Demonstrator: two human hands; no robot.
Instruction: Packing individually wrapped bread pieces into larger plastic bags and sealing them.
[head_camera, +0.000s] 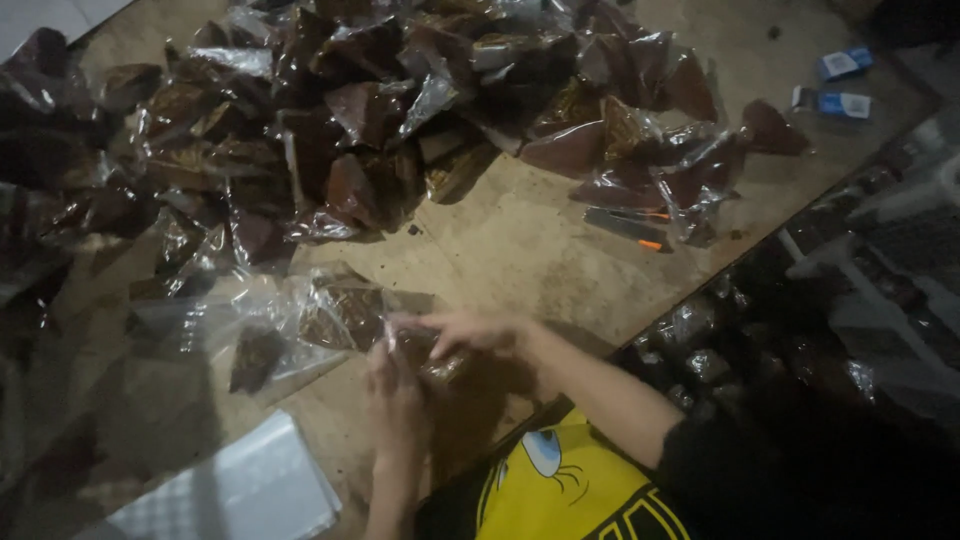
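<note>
Both my hands meet over a small clear plastic bag (425, 355) with dark brown contents, low in the middle of the wooden table (520, 250). My left hand (393, 395) grips the bag from below. My right hand (465, 330) pinches its top edge from the right. Just left of my hands lie loose clear bags (300, 325), some with brown pieces inside. The bag between my fingers is mostly hidden by them.
A big heap of filled clear bags (380, 110) with dark brown contents covers the far half of the table. A stack of white flat sheets (240, 495) lies at the near left. A dark cutter with an orange tip (628, 228) lies right of centre. Small blue-and-white packets (840, 85) sit far right.
</note>
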